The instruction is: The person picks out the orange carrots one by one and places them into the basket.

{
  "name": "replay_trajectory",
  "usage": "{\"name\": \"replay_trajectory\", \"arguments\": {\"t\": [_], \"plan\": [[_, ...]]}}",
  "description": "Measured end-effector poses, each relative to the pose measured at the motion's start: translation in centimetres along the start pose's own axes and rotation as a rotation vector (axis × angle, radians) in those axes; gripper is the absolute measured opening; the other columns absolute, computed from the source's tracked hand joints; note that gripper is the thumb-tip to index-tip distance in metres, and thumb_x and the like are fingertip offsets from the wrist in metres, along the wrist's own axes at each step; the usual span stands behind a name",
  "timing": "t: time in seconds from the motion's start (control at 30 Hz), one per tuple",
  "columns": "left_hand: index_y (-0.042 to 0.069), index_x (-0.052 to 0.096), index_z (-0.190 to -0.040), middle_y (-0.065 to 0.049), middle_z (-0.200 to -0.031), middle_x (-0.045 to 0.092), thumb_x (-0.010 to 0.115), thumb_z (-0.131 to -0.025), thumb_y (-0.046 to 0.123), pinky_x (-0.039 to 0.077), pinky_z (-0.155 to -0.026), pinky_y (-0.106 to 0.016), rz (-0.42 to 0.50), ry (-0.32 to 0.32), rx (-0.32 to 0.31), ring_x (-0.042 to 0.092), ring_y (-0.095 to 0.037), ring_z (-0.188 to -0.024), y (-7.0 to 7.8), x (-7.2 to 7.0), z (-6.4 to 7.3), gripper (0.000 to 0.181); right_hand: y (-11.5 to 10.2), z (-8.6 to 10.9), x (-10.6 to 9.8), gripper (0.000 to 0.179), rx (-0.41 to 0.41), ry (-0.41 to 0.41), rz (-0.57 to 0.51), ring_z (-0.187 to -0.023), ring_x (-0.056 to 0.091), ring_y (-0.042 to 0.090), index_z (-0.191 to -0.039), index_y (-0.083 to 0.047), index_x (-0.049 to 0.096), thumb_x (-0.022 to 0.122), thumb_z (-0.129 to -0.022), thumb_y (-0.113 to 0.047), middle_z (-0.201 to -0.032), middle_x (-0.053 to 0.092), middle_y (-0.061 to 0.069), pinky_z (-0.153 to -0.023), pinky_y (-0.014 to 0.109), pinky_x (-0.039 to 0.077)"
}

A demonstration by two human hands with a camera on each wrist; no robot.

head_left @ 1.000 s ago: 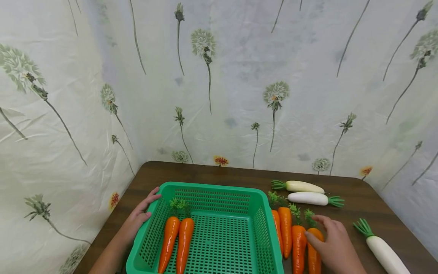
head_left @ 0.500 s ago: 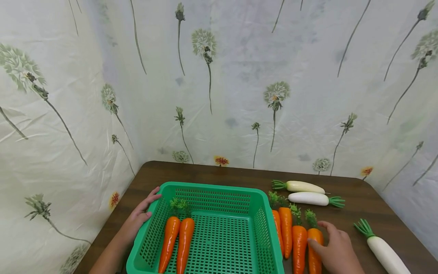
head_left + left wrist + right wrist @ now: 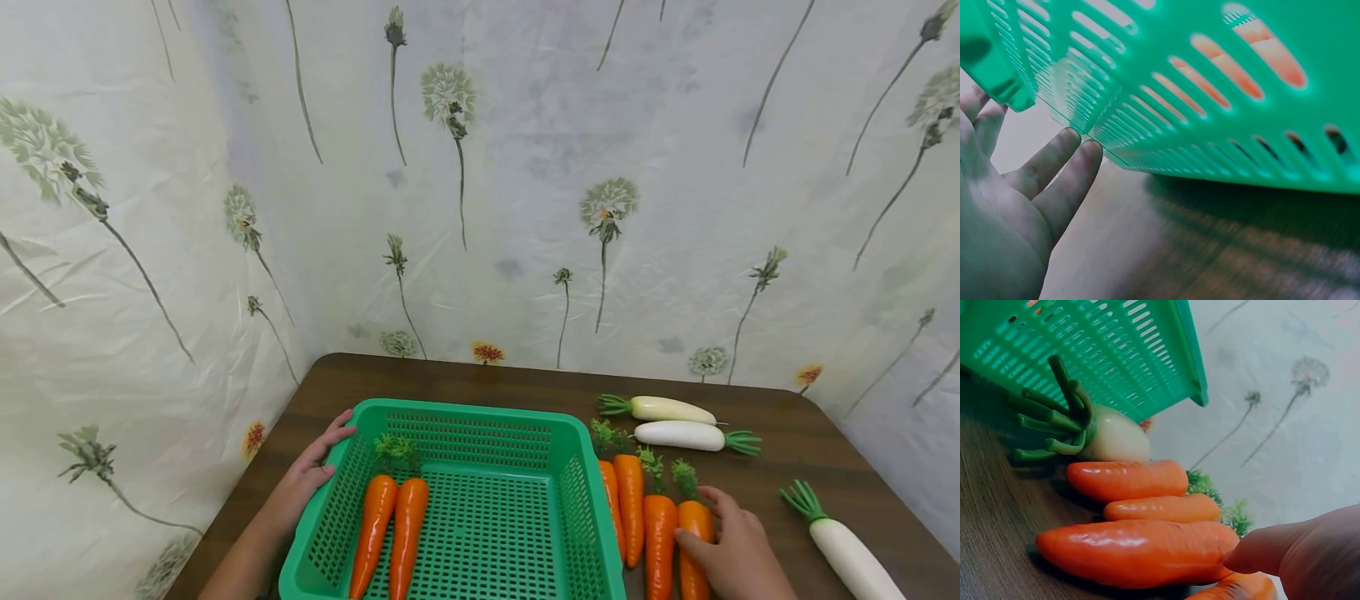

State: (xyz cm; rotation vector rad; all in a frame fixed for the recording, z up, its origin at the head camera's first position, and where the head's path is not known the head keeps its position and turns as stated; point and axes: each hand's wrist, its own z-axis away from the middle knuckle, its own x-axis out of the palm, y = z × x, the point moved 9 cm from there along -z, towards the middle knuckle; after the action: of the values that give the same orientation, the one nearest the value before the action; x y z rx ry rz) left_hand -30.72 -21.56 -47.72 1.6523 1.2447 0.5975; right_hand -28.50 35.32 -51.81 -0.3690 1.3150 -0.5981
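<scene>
My right hand (image 3: 738, 550) grips the upper end of the rightmost orange carrot (image 3: 696, 518), with the thumb on its left side and the fingers on its right. In the right wrist view my thumb (image 3: 1266, 549) overlaps the top of the neighbouring carrot (image 3: 1141, 550); the gripped one shows only partly below. My left hand (image 3: 306, 479) rests against the left side of a green plastic basket (image 3: 465, 408). Its fingers (image 3: 1075, 178) look straight in the left wrist view, tips right at the slotted wall. Two carrots (image 3: 408, 525) lie inside the basket, leafy tops away from me.
Right of the basket, more carrots (image 3: 628, 508) lie side by side. Two white radishes (image 3: 678, 435) lie behind them, and another radish (image 3: 855, 558) lies far right. By the basket's near side is a radish (image 3: 1113, 436) with green stalks. A patterned curtain (image 3: 510, 208) backs the table.
My right hand has come down from the carrot's leafy top and now holds its orange upper body. My left hand and the basket stay put.
</scene>
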Motion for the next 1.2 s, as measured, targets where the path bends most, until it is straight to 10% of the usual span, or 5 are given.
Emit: {"name": "replay_trajectory", "arguments": {"t": [1.2], "plan": [[-0.014, 0.033, -0.154, 0.003, -0.176, 0.018, 0.030, -0.108, 0.000, 0.023, -0.113, -0.009, -0.001, -0.006, 0.023, 0.018, 0.011, -0.153, 0.13, 0.00, 0.02, 0.048, 0.76, 0.35, 0.29, 0.090, 0.049, -0.041, -0.010, -0.119, 0.052, 0.050, -0.152, 0.009, 0.037, 0.073, -0.094, -0.049, -0.140, 0.046, 0.042, -0.089, 0.058, 0.051]]}}
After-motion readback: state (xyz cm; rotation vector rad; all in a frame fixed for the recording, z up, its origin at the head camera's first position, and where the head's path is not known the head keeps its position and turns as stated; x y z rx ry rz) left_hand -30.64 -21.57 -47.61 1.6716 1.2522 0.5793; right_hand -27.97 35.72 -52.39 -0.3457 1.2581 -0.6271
